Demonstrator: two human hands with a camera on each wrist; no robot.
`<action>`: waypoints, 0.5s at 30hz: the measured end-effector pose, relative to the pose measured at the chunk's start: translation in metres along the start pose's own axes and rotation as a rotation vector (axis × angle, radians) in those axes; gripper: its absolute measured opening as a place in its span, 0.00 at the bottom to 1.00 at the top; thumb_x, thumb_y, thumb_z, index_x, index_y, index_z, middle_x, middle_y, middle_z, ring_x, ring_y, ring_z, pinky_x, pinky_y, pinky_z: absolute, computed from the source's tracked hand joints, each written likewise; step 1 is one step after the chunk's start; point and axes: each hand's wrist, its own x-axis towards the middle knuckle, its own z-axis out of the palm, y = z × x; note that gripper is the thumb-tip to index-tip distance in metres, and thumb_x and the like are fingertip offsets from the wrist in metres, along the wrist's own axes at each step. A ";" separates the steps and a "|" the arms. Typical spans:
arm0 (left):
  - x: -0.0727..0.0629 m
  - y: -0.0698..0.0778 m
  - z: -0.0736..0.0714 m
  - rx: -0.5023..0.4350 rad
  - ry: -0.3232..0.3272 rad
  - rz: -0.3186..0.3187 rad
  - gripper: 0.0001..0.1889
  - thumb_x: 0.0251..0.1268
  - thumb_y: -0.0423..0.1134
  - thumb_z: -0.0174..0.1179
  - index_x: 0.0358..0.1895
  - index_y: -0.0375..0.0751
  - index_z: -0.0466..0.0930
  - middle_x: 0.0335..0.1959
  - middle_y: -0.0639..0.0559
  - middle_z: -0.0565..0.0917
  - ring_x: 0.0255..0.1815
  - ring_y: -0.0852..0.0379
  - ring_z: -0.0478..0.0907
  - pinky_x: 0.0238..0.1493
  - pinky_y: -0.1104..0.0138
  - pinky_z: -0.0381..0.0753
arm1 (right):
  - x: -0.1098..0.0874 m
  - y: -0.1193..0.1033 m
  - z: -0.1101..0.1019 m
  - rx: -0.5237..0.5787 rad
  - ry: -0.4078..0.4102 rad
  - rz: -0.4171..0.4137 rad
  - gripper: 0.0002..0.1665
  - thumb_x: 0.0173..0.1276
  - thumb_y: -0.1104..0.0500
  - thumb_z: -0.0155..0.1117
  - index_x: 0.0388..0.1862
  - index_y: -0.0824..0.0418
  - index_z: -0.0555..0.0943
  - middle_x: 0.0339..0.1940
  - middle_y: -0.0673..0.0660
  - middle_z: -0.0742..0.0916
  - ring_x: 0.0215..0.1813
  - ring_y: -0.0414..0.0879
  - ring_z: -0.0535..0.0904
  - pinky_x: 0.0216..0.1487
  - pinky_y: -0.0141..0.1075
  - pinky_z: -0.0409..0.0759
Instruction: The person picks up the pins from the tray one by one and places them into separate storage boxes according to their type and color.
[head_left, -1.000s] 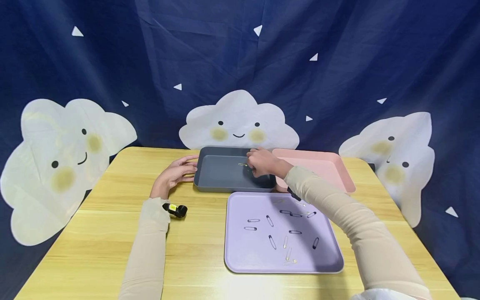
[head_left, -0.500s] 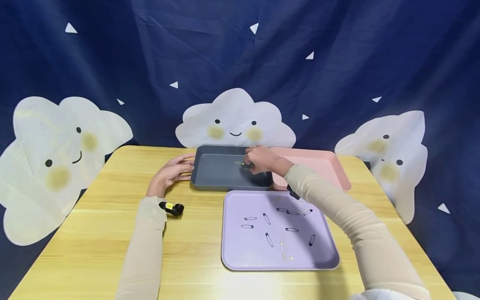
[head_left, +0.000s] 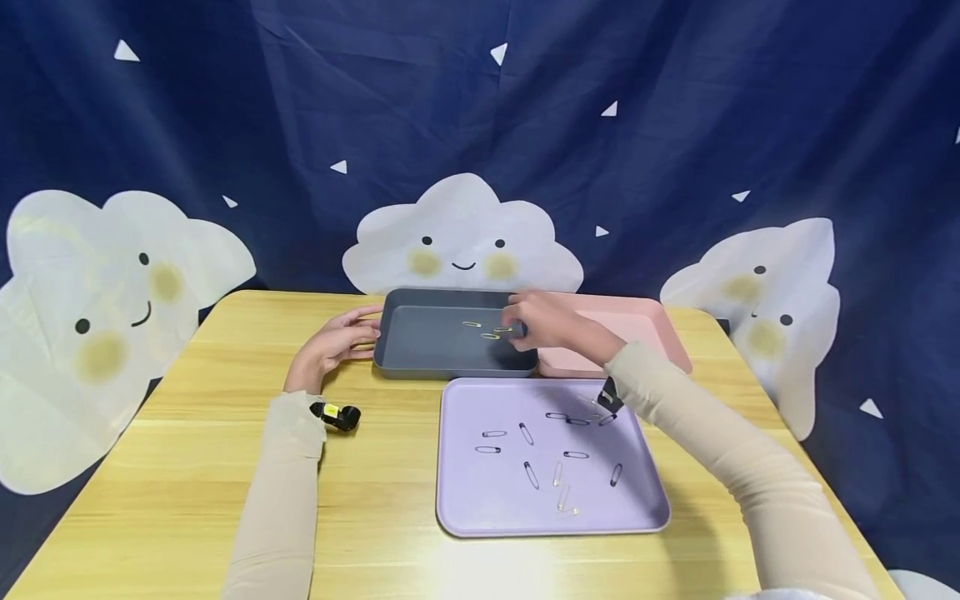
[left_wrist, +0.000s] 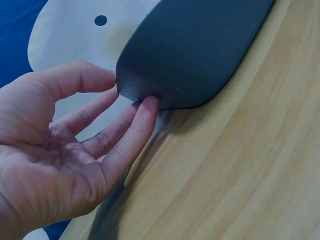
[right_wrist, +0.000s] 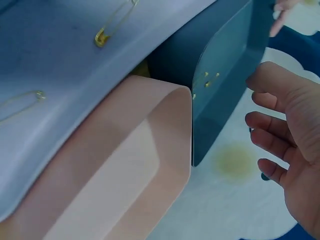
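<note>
"How's the light in the head view?"
"Bright, with white glare on the table (head_left: 495,575) at the bottom edge and shadow across the right side of the purple tray (head_left: 468,492)."
"And the wrist views?"
"Dimmer, bluish. Shadow under the grey tray (left_wrist: 185,60); the pins (right_wrist: 101,38) look soft."

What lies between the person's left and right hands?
In the head view, most of the dark grey tray lies between the left hand and the right hand, with three gold safety pins inside it.
</note>
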 end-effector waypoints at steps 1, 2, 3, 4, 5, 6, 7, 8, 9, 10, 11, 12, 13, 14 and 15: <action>0.000 0.000 0.000 -0.005 0.002 0.000 0.35 0.77 0.30 0.52 0.83 0.47 0.51 0.73 0.36 0.63 0.51 0.64 0.81 0.50 0.66 0.85 | -0.004 -0.001 -0.002 0.006 0.019 -0.006 0.08 0.52 0.62 0.76 0.32 0.60 0.86 0.29 0.57 0.84 0.35 0.50 0.77 0.41 0.44 0.77; 0.000 0.000 0.000 -0.008 0.004 0.002 0.35 0.76 0.30 0.52 0.83 0.47 0.52 0.72 0.37 0.64 0.50 0.64 0.81 0.50 0.66 0.85 | -0.009 -0.001 -0.003 0.005 0.038 -0.010 0.08 0.51 0.62 0.76 0.31 0.59 0.86 0.28 0.56 0.84 0.34 0.49 0.76 0.40 0.43 0.77; -0.001 0.000 0.001 -0.010 0.006 0.003 0.35 0.76 0.30 0.52 0.82 0.47 0.52 0.71 0.37 0.65 0.50 0.64 0.81 0.50 0.66 0.86 | -0.014 -0.001 -0.004 0.005 0.052 -0.016 0.08 0.50 0.62 0.76 0.30 0.59 0.86 0.27 0.55 0.83 0.34 0.49 0.76 0.39 0.42 0.76; -0.001 0.000 0.001 -0.013 0.006 0.005 0.35 0.76 0.30 0.52 0.82 0.47 0.52 0.71 0.38 0.66 0.50 0.64 0.81 0.50 0.66 0.86 | -0.019 -0.002 -0.005 0.007 0.064 -0.018 0.08 0.50 0.62 0.76 0.29 0.58 0.85 0.27 0.55 0.82 0.33 0.48 0.75 0.38 0.42 0.76; -0.001 0.000 0.001 -0.013 0.007 0.006 0.35 0.76 0.30 0.52 0.82 0.46 0.52 0.70 0.38 0.66 0.50 0.64 0.81 0.50 0.66 0.86 | -0.024 -0.003 -0.006 0.014 0.071 -0.017 0.08 0.49 0.62 0.76 0.29 0.58 0.85 0.26 0.54 0.82 0.33 0.47 0.75 0.38 0.41 0.75; -0.001 0.001 0.002 -0.014 0.009 0.006 0.35 0.76 0.30 0.53 0.82 0.46 0.52 0.70 0.38 0.66 0.50 0.64 0.81 0.50 0.66 0.86 | -0.029 -0.004 -0.007 0.018 0.071 -0.013 0.08 0.49 0.62 0.76 0.28 0.59 0.85 0.26 0.54 0.82 0.33 0.47 0.75 0.37 0.41 0.75; -0.001 0.001 0.002 -0.017 0.011 0.005 0.35 0.76 0.30 0.53 0.82 0.46 0.53 0.70 0.38 0.67 0.50 0.64 0.82 0.50 0.66 0.86 | -0.035 -0.005 -0.008 0.026 0.069 -0.001 0.07 0.49 0.62 0.76 0.28 0.58 0.85 0.26 0.54 0.83 0.33 0.46 0.75 0.37 0.40 0.75; -0.001 0.001 0.002 -0.015 0.010 0.004 0.35 0.76 0.30 0.53 0.82 0.46 0.52 0.70 0.38 0.66 0.50 0.64 0.82 0.50 0.66 0.86 | -0.041 -0.006 -0.008 0.030 0.063 0.014 0.07 0.50 0.61 0.76 0.28 0.58 0.85 0.26 0.54 0.83 0.32 0.45 0.75 0.37 0.40 0.74; 0.000 0.001 0.002 -0.014 0.009 0.002 0.35 0.76 0.30 0.52 0.82 0.46 0.52 0.71 0.38 0.66 0.50 0.64 0.82 0.50 0.66 0.86 | -0.047 -0.007 -0.008 0.034 0.053 0.027 0.07 0.51 0.61 0.76 0.28 0.59 0.85 0.27 0.54 0.83 0.32 0.44 0.74 0.36 0.39 0.74; 0.000 0.001 0.001 -0.014 0.006 0.000 0.35 0.76 0.30 0.52 0.83 0.47 0.52 0.71 0.37 0.66 0.50 0.64 0.81 0.50 0.66 0.86 | -0.053 -0.009 -0.009 0.035 0.042 0.042 0.07 0.51 0.61 0.76 0.28 0.59 0.85 0.27 0.54 0.83 0.31 0.44 0.75 0.36 0.39 0.74; 0.000 0.002 0.001 -0.012 0.003 -0.002 0.35 0.77 0.30 0.52 0.83 0.47 0.51 0.73 0.36 0.65 0.50 0.64 0.81 0.50 0.66 0.86 | -0.060 -0.011 -0.009 0.036 0.029 0.056 0.06 0.52 0.61 0.76 0.29 0.59 0.85 0.26 0.54 0.83 0.31 0.43 0.74 0.35 0.39 0.74; 0.000 0.002 0.001 -0.012 0.000 -0.003 0.36 0.77 0.30 0.52 0.83 0.47 0.51 0.74 0.35 0.64 0.51 0.64 0.82 0.50 0.66 0.86 | -0.066 -0.012 -0.010 0.031 0.017 0.068 0.07 0.52 0.61 0.76 0.29 0.58 0.85 0.26 0.54 0.83 0.31 0.43 0.74 0.35 0.38 0.74; 0.000 0.001 0.001 -0.014 -0.002 -0.005 0.36 0.77 0.30 0.52 0.83 0.47 0.51 0.75 0.35 0.63 0.51 0.63 0.82 0.50 0.66 0.86 | -0.072 -0.014 -0.010 0.025 0.004 0.075 0.07 0.52 0.62 0.76 0.29 0.58 0.85 0.26 0.53 0.83 0.31 0.43 0.74 0.36 0.38 0.74; 0.000 0.001 0.001 -0.014 -0.005 -0.005 0.36 0.76 0.30 0.52 0.83 0.48 0.51 0.76 0.34 0.63 0.52 0.63 0.82 0.50 0.66 0.85 | -0.078 -0.014 -0.010 0.016 -0.008 0.076 0.08 0.51 0.62 0.76 0.29 0.58 0.85 0.26 0.53 0.82 0.31 0.42 0.73 0.35 0.39 0.74; 0.000 0.001 0.001 -0.013 -0.007 -0.003 0.36 0.76 0.30 0.51 0.83 0.48 0.50 0.76 0.34 0.62 0.53 0.62 0.82 0.51 0.66 0.85 | -0.084 -0.016 -0.010 0.013 -0.023 0.079 0.08 0.50 0.63 0.76 0.30 0.58 0.85 0.26 0.53 0.82 0.31 0.42 0.73 0.36 0.38 0.74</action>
